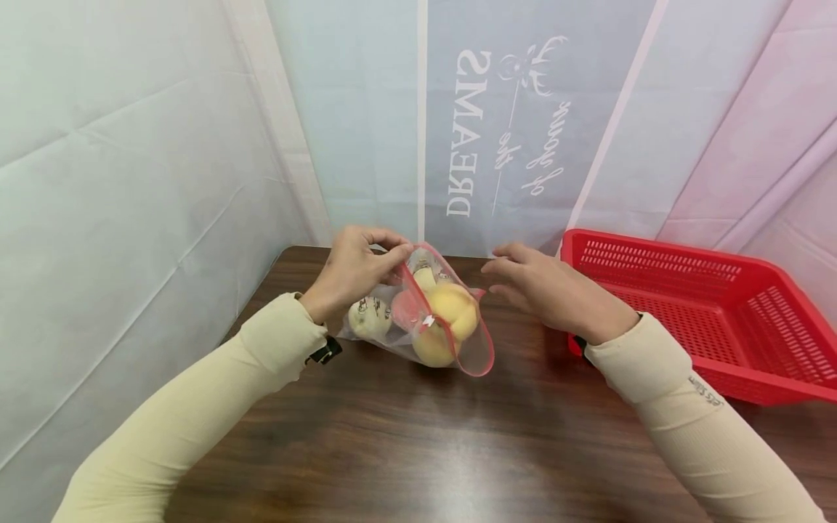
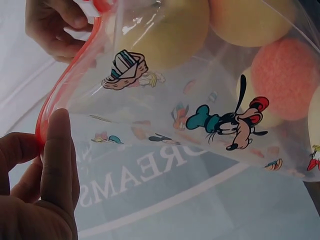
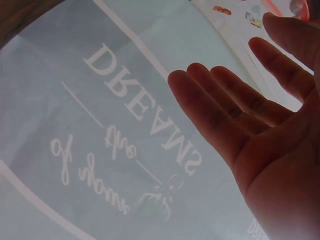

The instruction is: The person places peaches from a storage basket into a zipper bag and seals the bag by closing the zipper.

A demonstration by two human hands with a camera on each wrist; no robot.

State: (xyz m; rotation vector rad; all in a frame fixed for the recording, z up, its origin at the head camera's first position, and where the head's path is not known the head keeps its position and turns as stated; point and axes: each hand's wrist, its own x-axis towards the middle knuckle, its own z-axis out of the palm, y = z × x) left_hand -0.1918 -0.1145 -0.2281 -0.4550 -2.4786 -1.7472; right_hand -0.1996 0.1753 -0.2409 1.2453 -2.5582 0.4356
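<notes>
A clear zip bag [image 2: 165,110] with cartoon prints and a red zip edge lies on the table, its mouth spread toward the right. My left hand [image 1: 362,265] pinches the red edge at the far side between thumb and fingers. Yellow peach-like fruit [image 1: 453,309] shows at the mouth, with another yellow one below it. Deeper in are a pink ball-like piece [image 2: 285,77] and a pale round piece [image 1: 370,318]. To the right of the mouth, my right hand [image 1: 549,287] hovers, fingers extended, holding nothing; the right wrist view shows its palm.
A red slotted plastic basket [image 1: 686,319] stands on the right side of the dark wood table [image 1: 392,436]. Behind the table hangs a pale cloth backdrop [image 1: 366,131] with mirrored lettering. White cloth [image 1: 144,218] closes off the left side.
</notes>
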